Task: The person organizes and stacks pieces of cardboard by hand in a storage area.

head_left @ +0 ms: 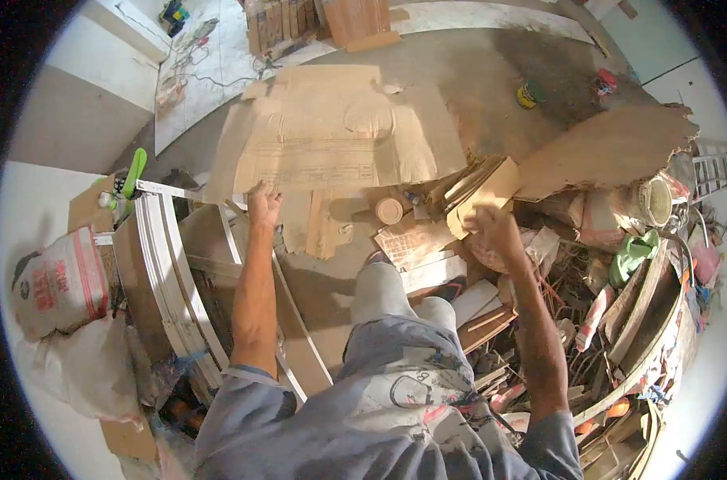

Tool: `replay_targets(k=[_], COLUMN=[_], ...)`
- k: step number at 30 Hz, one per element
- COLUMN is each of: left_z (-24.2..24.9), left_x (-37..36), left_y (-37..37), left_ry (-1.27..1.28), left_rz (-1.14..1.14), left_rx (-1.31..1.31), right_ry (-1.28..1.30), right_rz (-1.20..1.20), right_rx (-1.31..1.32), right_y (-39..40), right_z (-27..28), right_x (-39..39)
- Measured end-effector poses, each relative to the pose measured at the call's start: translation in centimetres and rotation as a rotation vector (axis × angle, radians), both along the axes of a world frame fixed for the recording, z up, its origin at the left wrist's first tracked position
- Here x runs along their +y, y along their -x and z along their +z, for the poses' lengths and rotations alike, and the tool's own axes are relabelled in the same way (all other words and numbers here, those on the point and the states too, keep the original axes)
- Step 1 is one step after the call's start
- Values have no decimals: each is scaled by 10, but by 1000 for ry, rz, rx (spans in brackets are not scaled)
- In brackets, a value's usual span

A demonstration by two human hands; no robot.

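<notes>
My left hand (265,204) grips the near edge of a large, creased sheet of cardboard (311,128), its fingers closed on the rim. The sheet is spread in front of me, with torn flaps and faint print. My right hand (491,236) is closed at the lower edge of a folded bundle of cardboard (487,196); slight blur hides some of its fingers. Beyond this bundle, a long brown sheet with a ragged edge (611,152) reaches to the right. Below the large sheet hangs a torn cardboard strip (323,224).
A heap of scrap (531,352) with wood and sticks lies at my right. White frame pieces (171,272) and a printed sack (59,284) stand at my left. A round container (389,210) and a yellow bucket (527,96) are ahead.
</notes>
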State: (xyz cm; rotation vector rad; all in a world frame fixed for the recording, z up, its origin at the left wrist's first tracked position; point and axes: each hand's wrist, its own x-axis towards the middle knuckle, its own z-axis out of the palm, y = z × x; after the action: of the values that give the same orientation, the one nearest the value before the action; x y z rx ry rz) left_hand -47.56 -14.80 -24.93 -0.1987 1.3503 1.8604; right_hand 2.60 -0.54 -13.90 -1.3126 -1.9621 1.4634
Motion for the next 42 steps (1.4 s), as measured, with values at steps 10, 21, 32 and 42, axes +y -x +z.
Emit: replay_targets(k=[10,21,32,42], left_z=[-152,-308,-289,-218], left_x=[-11,-37,-103,-70], left_y=[39,48,-20,-137], left_ry=[36,312,658,739], left_rz=[101,103,-235,-1799], left_rx=[-85,-115,-346,1066], right_ry=[654,999,942,778], right_rz=[-252,-394,-588,-847], right_rx=[75,-179,-134,53], right_y=[-106,-114,-172,-146], right_z=[-167,-209,-190,-126], right_x=[-186,-226,-255,-256])
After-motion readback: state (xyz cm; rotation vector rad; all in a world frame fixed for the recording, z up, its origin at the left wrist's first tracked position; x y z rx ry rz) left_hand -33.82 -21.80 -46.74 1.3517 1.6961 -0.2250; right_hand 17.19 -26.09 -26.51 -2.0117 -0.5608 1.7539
